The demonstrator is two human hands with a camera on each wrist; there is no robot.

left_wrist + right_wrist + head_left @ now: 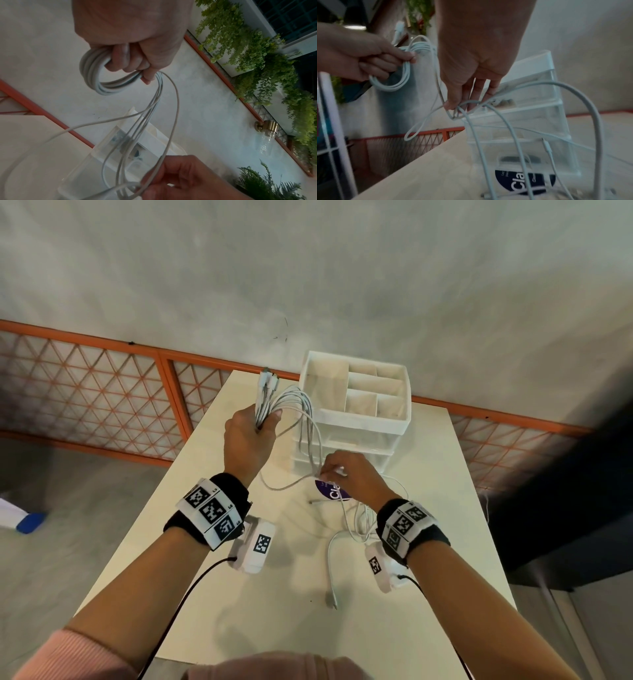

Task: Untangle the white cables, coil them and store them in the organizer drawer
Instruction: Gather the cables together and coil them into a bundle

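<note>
My left hand (255,428) is raised above the table and grips a coiled bundle of white cables (294,402), their plug ends sticking up past the fist. In the left wrist view the coil (96,75) loops round my curled fingers. Several strands hang from it down to my right hand (334,472), which pinches a crossing of the cables (462,109) just in front of the white organizer (356,405). More loose cable (356,525) lies on the table under my right wrist. The organizer's clear drawers (522,121) look closed.
The beige table (291,594) ends close on both sides. A round dark sticker (334,491) sits on the table below my right hand. A loose plug end (330,599) lies near the front. An orange lattice fence (102,392) runs behind the table.
</note>
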